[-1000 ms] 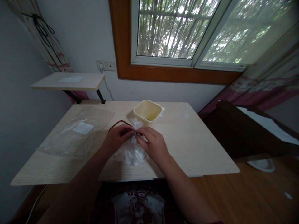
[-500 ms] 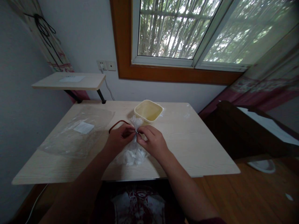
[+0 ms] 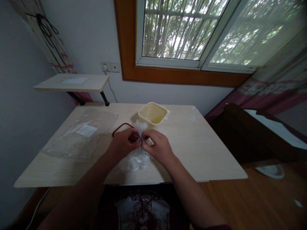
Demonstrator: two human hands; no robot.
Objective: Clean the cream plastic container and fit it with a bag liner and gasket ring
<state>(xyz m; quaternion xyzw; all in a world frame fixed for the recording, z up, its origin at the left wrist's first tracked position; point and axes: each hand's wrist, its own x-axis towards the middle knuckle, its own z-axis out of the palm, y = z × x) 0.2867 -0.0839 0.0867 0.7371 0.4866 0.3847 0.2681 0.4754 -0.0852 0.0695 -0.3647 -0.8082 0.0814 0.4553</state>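
Observation:
A clear plastic bag (image 3: pixel 137 161) with white, crumpled-looking contents rests near the table's front edge. Its neck is gathered tight, and the loose top (image 3: pixel 141 125) puffs out above the fingers. My left hand (image 3: pixel 123 140) pinches the neck from the left, thumb and fingers closed. From the other side, my right hand (image 3: pixel 157 142) is closed on the same spot, its fingertips almost meeting the left ones. Something thin and dark shows between the fingertips, too small to make out. Behind the left hand curves a thin reddish-brown loop (image 3: pixel 120 126).
Just beyond the hands stands a cream-yellow plastic tub (image 3: pixel 153 120) with its mouth up. On the left, a flat clear plastic bag (image 3: pixel 72 147) bears a white label (image 3: pixel 86 130). A small raised shelf (image 3: pixel 72 82) stands at the table's back left.
Both hands stay at the bag's neck with only slight finger movement. The whole view has shifted a little.

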